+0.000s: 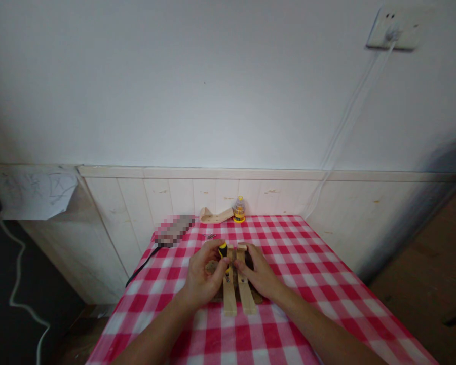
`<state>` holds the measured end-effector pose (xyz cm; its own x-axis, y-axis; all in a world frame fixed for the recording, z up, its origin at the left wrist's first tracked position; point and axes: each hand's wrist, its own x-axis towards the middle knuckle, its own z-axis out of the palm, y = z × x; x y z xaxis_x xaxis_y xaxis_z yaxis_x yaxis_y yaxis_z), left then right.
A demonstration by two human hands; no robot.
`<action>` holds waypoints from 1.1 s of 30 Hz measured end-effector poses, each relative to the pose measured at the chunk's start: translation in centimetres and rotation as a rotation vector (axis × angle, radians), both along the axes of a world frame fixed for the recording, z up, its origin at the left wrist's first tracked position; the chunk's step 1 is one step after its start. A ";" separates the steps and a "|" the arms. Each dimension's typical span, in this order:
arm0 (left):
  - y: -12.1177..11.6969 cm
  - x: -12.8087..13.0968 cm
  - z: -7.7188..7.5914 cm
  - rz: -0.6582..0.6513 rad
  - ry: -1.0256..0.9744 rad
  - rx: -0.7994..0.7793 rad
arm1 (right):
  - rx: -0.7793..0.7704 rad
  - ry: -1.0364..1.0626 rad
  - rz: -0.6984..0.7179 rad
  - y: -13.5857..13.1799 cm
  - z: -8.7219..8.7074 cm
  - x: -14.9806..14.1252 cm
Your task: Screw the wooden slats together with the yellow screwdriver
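Observation:
My left hand (202,278) is closed around a screwdriver with a yellow and black handle (223,250). The tool stands steeply over the left wooden strip (230,304), and its tip is near a dark screw or hole. Beside that strip lies a second wooden strip (248,304), roughly parallel, with a dark spot on it. The thumb and fingers of my right hand (261,275) grip this right strip from its side. Under both strips is a brown board (258,299), largely covered by the strips and my hands.
Small dark screws (211,236) lie beyond my left hand on the red-checked tablecloth (304,304). At the back edge are a curved wooden piece (216,218) and a yellow-based bottle-shaped container (239,211). A blurred-out object (177,231) with a black strap (142,269) lies at the left edge.

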<state>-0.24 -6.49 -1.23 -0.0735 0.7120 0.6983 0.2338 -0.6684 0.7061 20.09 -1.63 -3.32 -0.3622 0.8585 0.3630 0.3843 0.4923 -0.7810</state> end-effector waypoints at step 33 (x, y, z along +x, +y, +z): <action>1.5 0.0 -0.5 0.252 -0.045 -0.009 | -0.016 -0.002 -0.009 -0.2 0.1 0.0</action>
